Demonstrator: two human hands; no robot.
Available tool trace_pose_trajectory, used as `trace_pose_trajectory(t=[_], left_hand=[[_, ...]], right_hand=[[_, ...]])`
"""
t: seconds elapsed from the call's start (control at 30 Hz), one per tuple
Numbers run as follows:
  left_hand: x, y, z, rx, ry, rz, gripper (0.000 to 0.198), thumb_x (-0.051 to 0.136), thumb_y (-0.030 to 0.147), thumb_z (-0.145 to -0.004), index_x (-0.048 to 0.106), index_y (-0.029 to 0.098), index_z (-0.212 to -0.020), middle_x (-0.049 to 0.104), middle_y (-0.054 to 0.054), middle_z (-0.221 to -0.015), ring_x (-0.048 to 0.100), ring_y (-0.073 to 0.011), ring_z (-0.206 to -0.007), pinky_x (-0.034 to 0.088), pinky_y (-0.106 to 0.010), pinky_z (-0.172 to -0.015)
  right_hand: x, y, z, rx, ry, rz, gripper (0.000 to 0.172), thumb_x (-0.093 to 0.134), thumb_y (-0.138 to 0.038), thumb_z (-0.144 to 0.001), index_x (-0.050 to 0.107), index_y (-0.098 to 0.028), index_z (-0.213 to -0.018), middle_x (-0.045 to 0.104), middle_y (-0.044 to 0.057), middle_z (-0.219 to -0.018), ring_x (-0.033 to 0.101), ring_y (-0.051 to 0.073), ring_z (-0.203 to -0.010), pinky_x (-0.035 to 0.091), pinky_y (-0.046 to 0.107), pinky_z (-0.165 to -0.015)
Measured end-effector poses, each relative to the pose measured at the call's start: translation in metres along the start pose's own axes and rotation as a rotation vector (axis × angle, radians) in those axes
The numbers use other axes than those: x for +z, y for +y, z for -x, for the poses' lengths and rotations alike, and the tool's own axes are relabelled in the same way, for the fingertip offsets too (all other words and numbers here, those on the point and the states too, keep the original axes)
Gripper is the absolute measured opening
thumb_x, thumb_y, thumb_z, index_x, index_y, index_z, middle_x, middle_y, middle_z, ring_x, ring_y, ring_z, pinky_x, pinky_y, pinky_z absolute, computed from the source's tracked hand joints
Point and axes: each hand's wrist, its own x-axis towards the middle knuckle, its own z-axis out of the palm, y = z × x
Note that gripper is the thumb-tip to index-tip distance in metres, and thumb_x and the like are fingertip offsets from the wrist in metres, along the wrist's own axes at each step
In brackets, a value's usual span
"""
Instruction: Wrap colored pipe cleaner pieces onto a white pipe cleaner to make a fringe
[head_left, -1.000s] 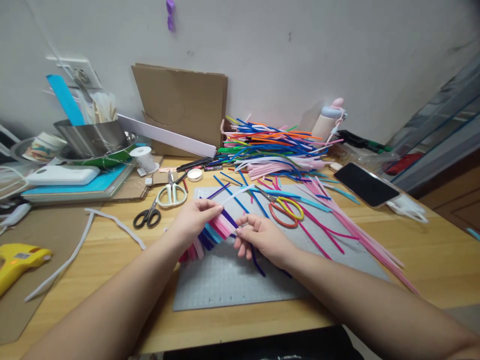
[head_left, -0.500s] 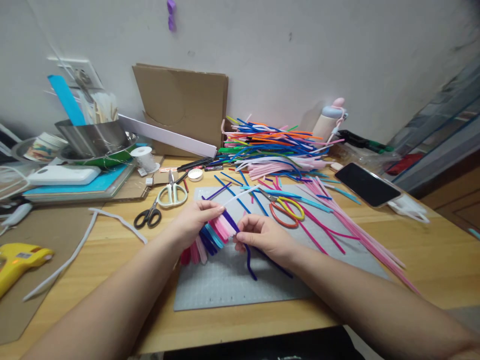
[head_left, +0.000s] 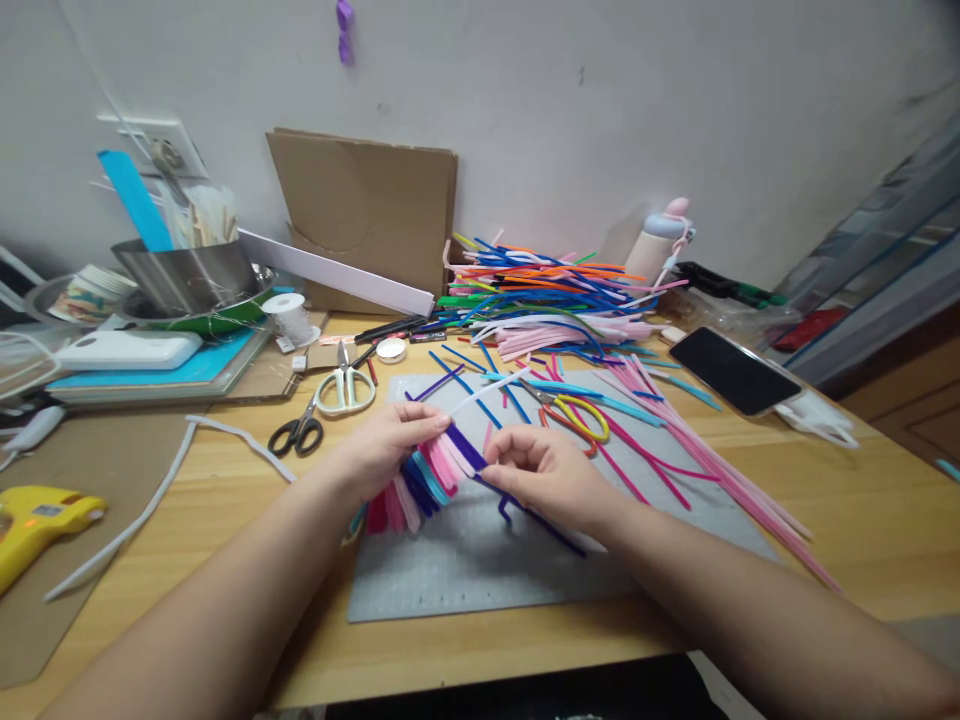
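My left hand point(head_left: 401, 440) is closed on a row of folded pipe cleaners point(head_left: 442, 468) in pink, light blue, dark blue and red. A white pipe cleaner point(head_left: 491, 388) sticks out beyond its fingertips. My right hand point(head_left: 544, 475) pinches a dark purple pipe cleaner point(head_left: 466, 446) at the right end of that row. Part of the purple stem hangs below the right hand with a bent tip. Both hands are above the grey cutting mat point(head_left: 420, 590). Orange-and-yellow scissors point(head_left: 581, 418) lie behind the right hand, partly covered by it.
Loose pink pipe cleaners point(head_left: 720, 465) lie to the right, near a phone point(head_left: 735, 370). A mixed heap of pipe cleaners point(head_left: 555, 295) sits at the back. Cream scissors point(head_left: 345, 390), black scissors point(head_left: 296, 435) and a yellow glue gun point(head_left: 45, 525) are on the left.
The purple pipe cleaner's hanging end has risen and now curls close under my right hand. My right hand has shifted slightly right, and more purple shows between the hands.
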Motion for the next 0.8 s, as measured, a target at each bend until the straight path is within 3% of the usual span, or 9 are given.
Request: trace_pose_trajectory(t=[0.2,0.3,0.47,0.53,0.7,0.8], left_hand=[[0.006,0.007,0.01,-0.002,-0.084,0.014,0.02,0.07,0.031,-0.064,0.063,0.014,-0.071,0.055,0.003,-0.055,0.047,-0.0069,-0.047,0.034,-0.02,-0.047],[0.009,0.005,0.01,-0.034,-0.086,0.052,0.02,0.071,0.031,-0.062,0.063,0.013,-0.069,0.056,0.002,-0.054,0.047,-0.0072,-0.046,0.035,-0.02,-0.047],[0.009,0.001,0.007,-0.072,-0.115,0.105,0.019,0.072,0.028,-0.061,0.063,0.013,-0.068,0.058,0.001,-0.056,0.048,-0.0065,-0.047,0.036,-0.019,-0.048],[0.007,0.0,0.006,-0.077,-0.122,0.102,0.019,0.072,0.028,-0.061,0.063,0.013,-0.068,0.058,0.001,-0.057,0.049,-0.0067,-0.048,0.037,-0.019,-0.048],[0.004,0.005,0.007,0.01,-0.098,0.088,0.02,0.07,0.03,-0.064,0.062,0.013,-0.07,0.057,0.001,-0.058,0.048,-0.0069,-0.048,0.037,-0.019,-0.049],[0.003,0.008,0.009,0.112,-0.047,0.025,0.019,0.07,0.03,-0.065,0.061,0.013,-0.069,0.054,0.003,-0.056,0.045,-0.0055,-0.048,0.035,-0.017,-0.048]], right_hand=[[0.004,-0.02,0.02,0.035,-0.035,0.053,0.014,0.058,-0.03,-0.076,0.053,-0.018,-0.081,0.044,-0.007,-0.045,0.04,0.006,-0.033,0.029,0.016,-0.032],[0.005,-0.019,0.021,-0.077,-0.023,0.185,0.011,0.058,-0.028,-0.077,0.057,-0.017,-0.077,0.044,-0.005,-0.048,0.039,0.006,-0.037,0.03,0.018,-0.036],[0.002,-0.01,0.015,-0.327,-0.018,0.309,0.009,0.054,-0.023,-0.08,0.061,-0.018,-0.077,0.056,0.001,-0.066,0.051,0.01,-0.058,0.039,0.022,-0.053],[0.001,-0.007,0.014,-0.364,-0.025,0.318,0.011,0.052,-0.024,-0.082,0.061,-0.019,-0.08,0.057,0.001,-0.067,0.052,0.01,-0.058,0.04,0.023,-0.054],[0.003,-0.004,0.014,-0.284,0.069,0.24,0.011,0.055,-0.03,-0.08,0.053,-0.02,-0.083,0.054,0.0,-0.068,0.048,0.009,-0.051,0.037,0.022,-0.045],[0.002,-0.003,0.012,-0.184,0.164,0.19,0.027,0.052,-0.04,-0.08,0.046,-0.018,-0.065,0.047,-0.003,-0.053,0.044,0.008,-0.044,0.035,0.021,-0.042]])
